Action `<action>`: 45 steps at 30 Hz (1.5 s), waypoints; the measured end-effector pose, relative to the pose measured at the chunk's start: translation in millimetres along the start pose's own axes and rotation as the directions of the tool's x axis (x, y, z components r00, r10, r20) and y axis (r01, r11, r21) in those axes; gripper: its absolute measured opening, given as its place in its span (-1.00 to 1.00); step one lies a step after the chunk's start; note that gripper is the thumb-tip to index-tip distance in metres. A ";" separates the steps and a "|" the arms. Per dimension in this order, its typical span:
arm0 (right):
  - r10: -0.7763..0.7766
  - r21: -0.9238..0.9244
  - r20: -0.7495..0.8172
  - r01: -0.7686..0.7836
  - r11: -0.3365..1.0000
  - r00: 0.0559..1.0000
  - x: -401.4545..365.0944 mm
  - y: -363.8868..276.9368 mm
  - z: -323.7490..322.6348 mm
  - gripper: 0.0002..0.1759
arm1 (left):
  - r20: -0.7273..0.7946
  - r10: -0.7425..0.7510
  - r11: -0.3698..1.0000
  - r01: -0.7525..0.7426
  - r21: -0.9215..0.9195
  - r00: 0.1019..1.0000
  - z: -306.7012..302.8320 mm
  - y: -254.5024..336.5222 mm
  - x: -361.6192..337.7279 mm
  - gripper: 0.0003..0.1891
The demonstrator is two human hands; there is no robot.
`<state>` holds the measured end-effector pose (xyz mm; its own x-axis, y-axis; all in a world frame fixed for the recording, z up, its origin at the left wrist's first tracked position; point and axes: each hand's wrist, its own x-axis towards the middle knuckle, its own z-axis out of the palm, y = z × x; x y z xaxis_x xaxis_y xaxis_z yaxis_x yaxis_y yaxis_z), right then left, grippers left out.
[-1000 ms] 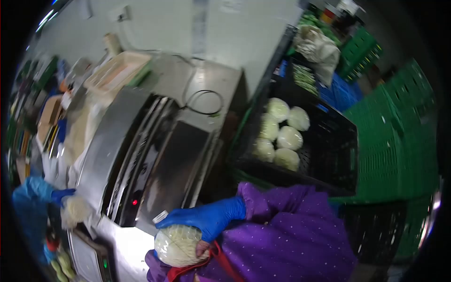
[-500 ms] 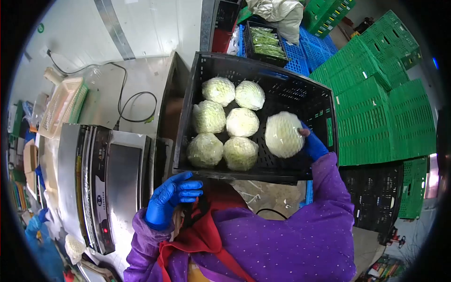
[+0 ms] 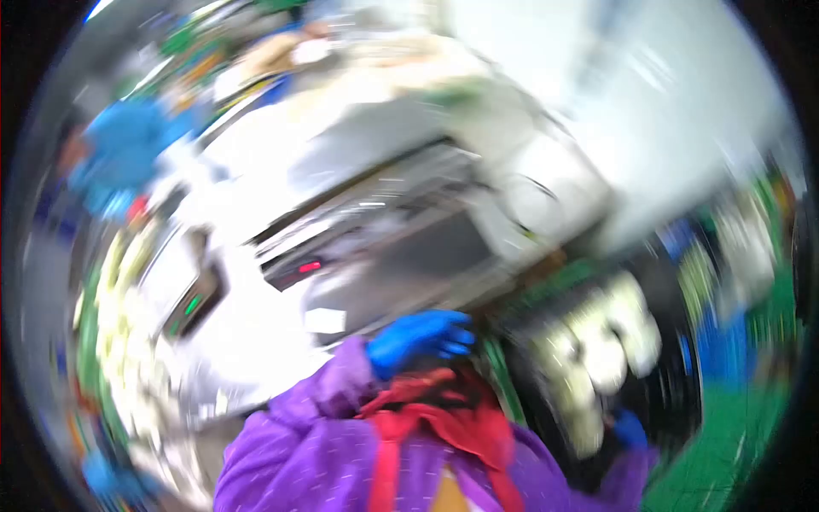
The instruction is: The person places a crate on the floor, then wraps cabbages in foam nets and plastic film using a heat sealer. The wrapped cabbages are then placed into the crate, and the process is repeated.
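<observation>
Motion blur covers the view. My left hand (image 3: 420,341), in a blue glove, is held beside the stainless machine (image 3: 409,264), fingers stretched out and nothing in them. At the lower right, a black crate (image 3: 674,401) holds several pale wrapped cabbages (image 3: 604,360). My right hand (image 3: 630,429), also gloved in blue, is at the crate beside the cabbages nearest me; its fingers are smeared, so I cannot tell whether it grips one.
The machine shows a red display, and a device with green digits (image 3: 189,309) stands on the white worktop (image 3: 256,328). Pale produce (image 3: 128,333) lies at the far left. A person in blue (image 3: 128,149) is at the upper left. Green crates (image 3: 725,461) are at the lower right.
The view has swung left, so the crate now appears at the lower right and the machine near the middle. My left hand shows beside the machine. The separately held cabbage can no longer be singled out.
</observation>
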<state>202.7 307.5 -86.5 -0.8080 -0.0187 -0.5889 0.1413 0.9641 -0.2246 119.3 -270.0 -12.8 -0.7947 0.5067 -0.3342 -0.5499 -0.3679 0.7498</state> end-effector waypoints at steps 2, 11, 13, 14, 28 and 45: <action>-0.160 0.342 -0.207 0.225 0.912 0.965 56.9 -26.8 -31.0 -0.65 | -0.119 0.175 0.984 -0.169 0.060 0.977 -26.8 16.7 -34.1 -0.52; -0.706 0.467 -0.070 0.649 0.601 0.704 95.6 -470.3 -102.0 -0.60 | -0.855 0.515 0.614 -0.723 0.316 0.064 -262.6 92.2 -199.4 -0.49; -0.792 0.420 -0.132 0.757 0.500 0.596 101.7 -558.3 -92.4 -0.64 | -0.922 0.383 0.683 -0.655 0.323 -0.055 -376.8 102.0 -226.8 -0.39; -0.809 0.386 -0.106 0.774 0.502 0.578 97.1 -593.8 -98.7 -0.66 | -0.942 0.329 0.715 -0.633 0.296 -0.069 -412.5 111.4 -229.2 -0.45; -0.770 0.692 0.106 0.509 0.511 0.629 265.0 -1098.8 109.7 -0.14 | -0.827 0.530 0.790 -0.244 0.562 -0.188 -575.2 119.3 -205.2 0.08; -0.958 0.638 -0.026 0.742 0.205 0.286 158.8 -916.3 -62.1 -0.33 | -0.713 0.527 0.821 -0.493 0.288 0.462 -352.8 214.2 -214.5 -0.47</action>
<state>-90.7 -562.5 74.0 -0.3814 -0.9220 0.0666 -0.2056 0.0144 -0.9785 81.4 -732.6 18.0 -0.8402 -0.5162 -0.1660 0.0140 -0.3267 0.9450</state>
